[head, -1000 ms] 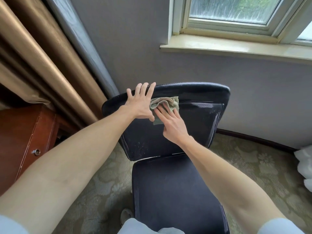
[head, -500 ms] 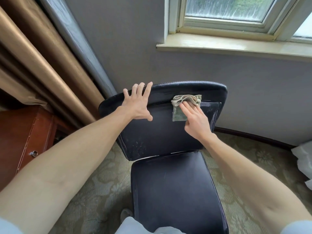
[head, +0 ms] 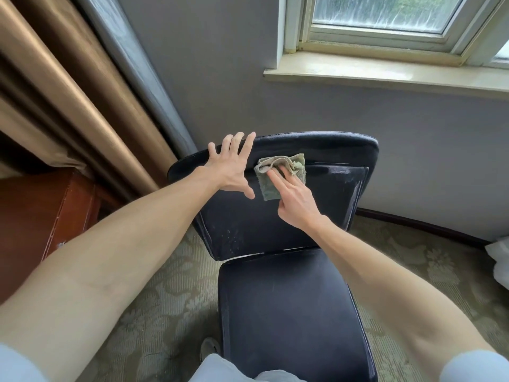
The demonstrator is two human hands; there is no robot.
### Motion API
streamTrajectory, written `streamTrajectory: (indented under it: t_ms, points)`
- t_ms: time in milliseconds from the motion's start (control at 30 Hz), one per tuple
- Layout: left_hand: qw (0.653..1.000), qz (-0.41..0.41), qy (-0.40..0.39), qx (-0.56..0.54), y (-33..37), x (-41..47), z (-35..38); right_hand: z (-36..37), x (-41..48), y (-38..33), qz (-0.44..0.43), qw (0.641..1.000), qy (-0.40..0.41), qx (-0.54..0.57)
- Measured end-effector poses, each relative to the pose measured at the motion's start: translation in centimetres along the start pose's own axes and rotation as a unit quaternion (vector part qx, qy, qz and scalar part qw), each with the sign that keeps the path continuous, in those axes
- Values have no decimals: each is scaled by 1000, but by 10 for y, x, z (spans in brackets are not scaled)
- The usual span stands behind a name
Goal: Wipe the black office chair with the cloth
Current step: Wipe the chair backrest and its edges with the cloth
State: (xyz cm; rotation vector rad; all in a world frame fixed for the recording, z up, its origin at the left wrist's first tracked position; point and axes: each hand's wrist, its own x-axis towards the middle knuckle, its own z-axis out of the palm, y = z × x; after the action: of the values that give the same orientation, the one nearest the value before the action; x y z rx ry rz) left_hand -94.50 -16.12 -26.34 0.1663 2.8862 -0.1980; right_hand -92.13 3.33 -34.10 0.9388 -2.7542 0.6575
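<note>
Flat-fingered, the right hand (head: 296,201) presses the cloth (head: 281,175) against the upper front of the black office chair (head: 289,312) backrest, fingers extended over the fabric rather than curled round it; it pins the cloth by pressure, not by a pinch. Bunched folds of the cloth sit along the seam just under the backrest's top roll, and its lower corner hangs flat on the panel. The left hand (head: 230,168) is spread wide open, palm on the top left edge of the backrest, holding nothing and, by my reading, steadying the chair against the wiping push. Its thumb lies just beside the cloth's left edge.

From the head camera, half a second ago the cloth and right hand were over toward the right side of the backrest, well apart from the left hand; now they are back near the middle-left, close to the bracing thumb. The left hand has stayed put. That reads as a side-to-side stroke along the upper band.

Pale smudges show on the lower left of the backrest panel and along its right edge, and the seat (head: 289,326) looks dull and streaky. I judge the task is early: only the top strip is getting attention, with the lower panel and seat left to do.
</note>
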Motion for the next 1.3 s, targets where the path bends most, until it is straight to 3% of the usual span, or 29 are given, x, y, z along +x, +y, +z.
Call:
streamTrajectory:
  t_ms: [367,667,867,1067,1300]
  points:
    - [999,-3,10,30,5,-4,-1,0,6,6,-79,994,-48,-60]
    - [999,-9,17,44,7,-2,0,-34,-33,76,20,995,33,-87]
    - [999,-21,12,47,8,-2,2,-6,-30,62,46,994,96,-32]
    - [999,-19,10,33,6,-1,0,15,-6,36,-83,991,79,-68]
    - [999,-14,11,28,9,0,-1,-2,5,54,-136,978,70,-143]
